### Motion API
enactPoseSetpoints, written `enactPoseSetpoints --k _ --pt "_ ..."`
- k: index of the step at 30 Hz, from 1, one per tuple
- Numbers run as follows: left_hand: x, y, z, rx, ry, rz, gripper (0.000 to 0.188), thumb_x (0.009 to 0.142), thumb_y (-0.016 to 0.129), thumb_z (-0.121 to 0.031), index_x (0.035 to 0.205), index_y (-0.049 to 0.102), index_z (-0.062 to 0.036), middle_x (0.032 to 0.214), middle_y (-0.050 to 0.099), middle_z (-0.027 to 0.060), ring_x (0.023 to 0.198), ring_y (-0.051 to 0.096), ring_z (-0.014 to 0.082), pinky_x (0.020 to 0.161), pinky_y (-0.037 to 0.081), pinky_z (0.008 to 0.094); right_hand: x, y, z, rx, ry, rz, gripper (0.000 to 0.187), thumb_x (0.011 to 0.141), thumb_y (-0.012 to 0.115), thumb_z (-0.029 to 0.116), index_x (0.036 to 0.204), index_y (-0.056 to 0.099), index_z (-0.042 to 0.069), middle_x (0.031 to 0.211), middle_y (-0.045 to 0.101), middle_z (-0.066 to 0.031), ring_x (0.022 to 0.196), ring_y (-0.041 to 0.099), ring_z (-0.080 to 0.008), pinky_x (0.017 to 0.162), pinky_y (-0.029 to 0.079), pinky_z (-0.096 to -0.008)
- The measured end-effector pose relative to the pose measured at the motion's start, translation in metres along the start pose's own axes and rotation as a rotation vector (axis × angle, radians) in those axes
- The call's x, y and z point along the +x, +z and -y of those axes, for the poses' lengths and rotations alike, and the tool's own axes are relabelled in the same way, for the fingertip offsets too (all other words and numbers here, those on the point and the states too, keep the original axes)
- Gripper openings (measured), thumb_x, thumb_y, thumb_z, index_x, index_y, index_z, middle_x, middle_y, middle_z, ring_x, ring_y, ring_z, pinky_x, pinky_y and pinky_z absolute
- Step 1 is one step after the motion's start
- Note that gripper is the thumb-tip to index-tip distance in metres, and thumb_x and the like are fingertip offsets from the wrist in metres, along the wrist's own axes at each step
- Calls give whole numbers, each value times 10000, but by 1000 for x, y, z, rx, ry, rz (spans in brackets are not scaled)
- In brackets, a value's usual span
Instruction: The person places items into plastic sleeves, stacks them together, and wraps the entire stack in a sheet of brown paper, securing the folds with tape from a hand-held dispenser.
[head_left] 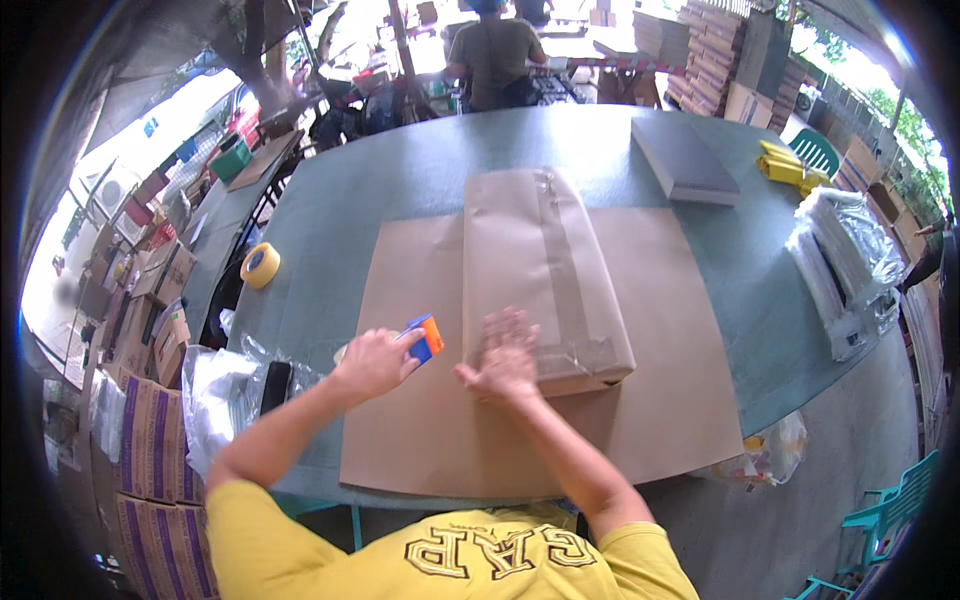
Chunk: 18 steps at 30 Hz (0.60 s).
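Note:
A long parcel (510, 235) wrapped in brown paper lies on a flat sheet of brown paper (410, 270) at the middle of the table. A strip of brown tape (562, 270) runs along its top and crosses its near end. My right hand (505, 355) rests flat on the parcel's near left part, fingers spread. Just left of the parcel, over the paper sheet, my left hand (378, 362) is closed round a blue and orange tape dispenser (425, 340). The roll in it is mostly hidden by the hand.
On the green table (330, 200) are a yellow tape roll (260, 265), plastic bags (225, 395) at left, a dark flat block (685, 160), yellow bundles (790, 168) and plastic-wrapped pieces (845, 265) at right. A person (492, 55) is beyond the far edge; green chairs stand at right.

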<state>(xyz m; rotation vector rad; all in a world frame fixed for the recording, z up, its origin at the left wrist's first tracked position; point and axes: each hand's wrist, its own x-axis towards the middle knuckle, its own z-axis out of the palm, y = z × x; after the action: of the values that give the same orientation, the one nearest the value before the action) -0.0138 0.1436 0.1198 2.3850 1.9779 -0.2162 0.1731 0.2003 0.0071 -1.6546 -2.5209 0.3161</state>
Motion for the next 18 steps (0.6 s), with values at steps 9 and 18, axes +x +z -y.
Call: enactPoseSetpoints --k 9,18 --pt "-23 155 -70 -123 -96 -577 413 756 564 -171 1153 524 -67 1240 381 239 1135 383 389 958 316 487 10 1 27 34 -280 184 637 793 506 248 1378 278 354 1494 2 -113 1365 -55 -349 1052 -30 -574" --pt "-21 168 -101 -543 -243 -553 316 748 571 -160 1041 564 -43 1143 457 200 1103 406 366 948 336 454 -60 -28 -80 -53 -285 204 718 798 523 200 1414 168 302 1482 -5 -164 1357 -70 -370 1053 -39 -563"
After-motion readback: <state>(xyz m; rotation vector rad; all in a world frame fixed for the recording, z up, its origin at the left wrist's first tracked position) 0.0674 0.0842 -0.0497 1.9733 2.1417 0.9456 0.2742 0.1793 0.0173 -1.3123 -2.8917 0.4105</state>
